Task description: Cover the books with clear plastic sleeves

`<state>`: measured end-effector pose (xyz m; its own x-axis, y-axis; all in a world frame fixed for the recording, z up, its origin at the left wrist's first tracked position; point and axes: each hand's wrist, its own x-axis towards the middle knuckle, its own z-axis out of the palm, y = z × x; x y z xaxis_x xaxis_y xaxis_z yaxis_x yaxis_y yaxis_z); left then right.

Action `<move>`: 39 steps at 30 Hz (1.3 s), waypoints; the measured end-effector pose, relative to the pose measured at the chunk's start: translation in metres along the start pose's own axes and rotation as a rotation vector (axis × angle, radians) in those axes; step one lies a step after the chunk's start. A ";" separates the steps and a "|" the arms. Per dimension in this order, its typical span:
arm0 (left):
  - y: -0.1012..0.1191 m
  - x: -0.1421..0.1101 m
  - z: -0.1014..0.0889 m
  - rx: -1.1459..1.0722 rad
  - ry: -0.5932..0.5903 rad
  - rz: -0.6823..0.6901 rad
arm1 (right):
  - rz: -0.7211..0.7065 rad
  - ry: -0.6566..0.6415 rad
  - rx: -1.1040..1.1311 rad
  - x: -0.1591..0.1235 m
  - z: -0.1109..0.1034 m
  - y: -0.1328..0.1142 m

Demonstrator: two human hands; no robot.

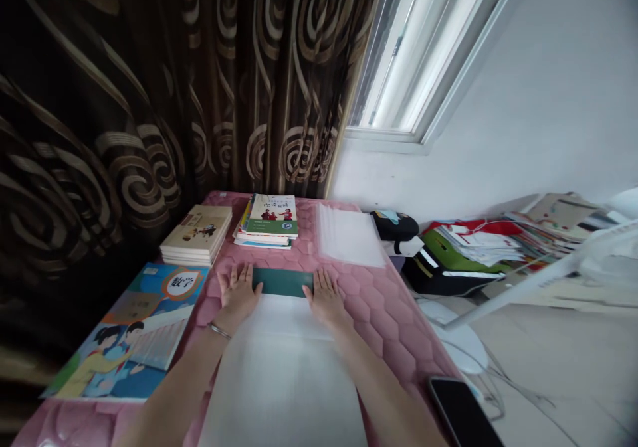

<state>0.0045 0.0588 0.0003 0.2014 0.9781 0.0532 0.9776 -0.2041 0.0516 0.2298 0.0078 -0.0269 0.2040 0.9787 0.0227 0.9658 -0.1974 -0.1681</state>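
My left hand [238,295] lies flat, fingers apart, at the left end of a dark green strip [283,281]. Its thumb touches the strip's edge. Mirroring it, my right hand [325,297] rests at the other end, fingers stretched forward and thumb against the green. From the strip a long, whitish, translucent sheet [286,380] runs back toward me between my forearms. Whether the green part is a book cover or something else under the sheet, I cannot tell. A thin bracelet [219,331] circles my left wrist.
A blue math textbook [134,327] and a stack of tan books [198,231] are at left. More books [269,218] and clear plastic sheets [349,234] lie farther back on the pink padded cover [393,331]. A phone [463,414] sits front right; a fan [548,268] stands beyond.
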 end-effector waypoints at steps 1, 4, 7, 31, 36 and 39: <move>0.003 0.000 -0.003 0.025 0.012 -0.026 | 0.001 -0.001 -0.001 0.000 0.001 -0.001; 0.034 -0.003 -0.008 0.069 0.020 -0.059 | -0.002 -0.003 -0.001 0.000 0.003 -0.001; 0.082 -0.009 -0.006 0.029 -0.044 0.076 | -0.007 0.011 -0.002 -0.001 0.003 0.001; 0.011 0.000 0.006 -0.104 -0.050 0.062 | -0.009 -0.103 -0.082 0.003 -0.027 -0.039; 0.008 0.001 0.007 -0.070 -0.064 0.083 | -0.267 -0.126 0.125 0.006 -0.021 -0.101; 0.008 0.001 0.008 -0.067 -0.071 0.081 | -0.259 -0.129 0.138 0.006 -0.013 -0.105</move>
<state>0.0128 0.0587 -0.0073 0.2860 0.9582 -0.0104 0.9521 -0.2829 0.1164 0.1315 0.0334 0.0034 -0.0766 0.9962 -0.0415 0.9503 0.0604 -0.3053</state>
